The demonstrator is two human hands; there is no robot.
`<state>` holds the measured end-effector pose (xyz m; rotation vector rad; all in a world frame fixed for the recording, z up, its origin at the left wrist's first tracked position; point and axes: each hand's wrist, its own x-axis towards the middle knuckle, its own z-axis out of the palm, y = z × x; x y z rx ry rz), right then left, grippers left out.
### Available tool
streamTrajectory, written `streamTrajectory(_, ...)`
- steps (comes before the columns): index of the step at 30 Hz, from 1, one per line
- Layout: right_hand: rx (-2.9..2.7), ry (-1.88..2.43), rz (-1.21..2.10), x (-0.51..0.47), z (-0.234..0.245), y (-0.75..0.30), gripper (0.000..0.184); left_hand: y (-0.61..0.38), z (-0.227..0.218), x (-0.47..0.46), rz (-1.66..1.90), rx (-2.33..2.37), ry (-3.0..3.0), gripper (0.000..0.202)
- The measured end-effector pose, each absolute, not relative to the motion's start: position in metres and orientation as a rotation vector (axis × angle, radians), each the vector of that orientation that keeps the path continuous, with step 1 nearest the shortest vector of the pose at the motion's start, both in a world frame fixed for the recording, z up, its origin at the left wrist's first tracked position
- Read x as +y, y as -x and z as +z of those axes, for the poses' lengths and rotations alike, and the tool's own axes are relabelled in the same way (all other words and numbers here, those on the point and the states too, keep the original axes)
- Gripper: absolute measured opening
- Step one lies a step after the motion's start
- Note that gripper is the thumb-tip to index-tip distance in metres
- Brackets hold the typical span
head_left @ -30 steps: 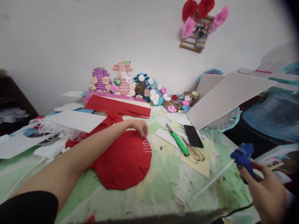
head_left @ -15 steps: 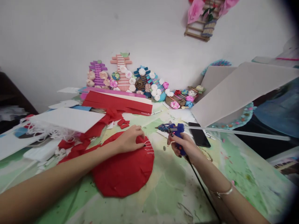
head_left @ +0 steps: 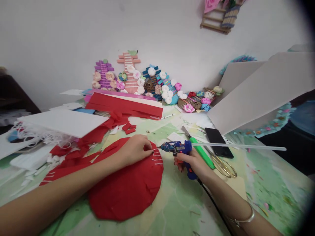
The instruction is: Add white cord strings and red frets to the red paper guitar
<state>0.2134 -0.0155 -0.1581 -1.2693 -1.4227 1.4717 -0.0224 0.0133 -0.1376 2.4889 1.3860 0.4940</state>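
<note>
A flat shape covered in red paper (head_left: 133,193) lies on the table, with short white strings (head_left: 157,159) along its right edge and more near its left end. My left hand (head_left: 137,149) rests on its upper part, thumb and fingers pinched together beside these strings; what they hold, if anything, is hidden. My right hand (head_left: 194,162) is wrapped round the handle of a blue hot glue gun (head_left: 176,146). The gun's nozzle points left, at the red shape's right edge close to my left fingertips. A long clear glue stick (head_left: 238,146) sticks out of its back.
Right of the gun lie a green-handled cutter (head_left: 203,153), gold-handled scissors (head_left: 225,167) and a black phone (head_left: 219,142). Red paper strips (head_left: 125,106), white board (head_left: 69,122) and white cord (head_left: 41,132) crowd the left. Decorated guitar shapes (head_left: 129,73) lean against the wall; grey board (head_left: 258,88) stands right.
The glue gun in my right hand has come left and down, its nozzle now at the red shape's edge. My left hand keeps its pinch there. The view has shifted slightly.
</note>
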Motion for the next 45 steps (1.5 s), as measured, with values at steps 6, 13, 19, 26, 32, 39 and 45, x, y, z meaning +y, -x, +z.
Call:
streamTrajectory(6,-1.441,1.275,1.458,-0.016,-0.163,-0.208,0.016,0.019,-0.141,0.015,0.484,1.451,-2.446,0.016)
streamTrajectory(13,-1.424,1.331,1.445,-0.014,-0.167,-0.203,0.016,0.018,-0.142,0.014,0.458,1.516,-2.406,0.009)
streamTrajectory(19,-1.424,1.341,1.432,-0.014,-0.167,-0.200,0.017,0.019,-0.143,0.014,0.480,1.525,-2.391,0.004)
streamTrajectory(26,-1.397,1.362,1.448,-0.016,-0.160,-0.199,0.017,0.019,-0.142,0.012,0.480,1.557,-2.379,0.004)
streamTrajectory(32,-1.420,1.368,1.438,-0.016,-0.161,-0.199,0.017,0.020,-0.142,0.013,0.525,1.523,-2.404,0.004)
streamTrajectory(39,-1.486,1.386,1.383,-0.014,-0.166,-0.200,0.016,0.020,-0.142,0.013,0.512,1.475,-2.452,0.013)
streamTrajectory(45,-1.534,1.378,1.350,-0.013,-0.167,-0.200,0.018,0.021,-0.142,0.013,0.535,1.487,-2.447,0.018)
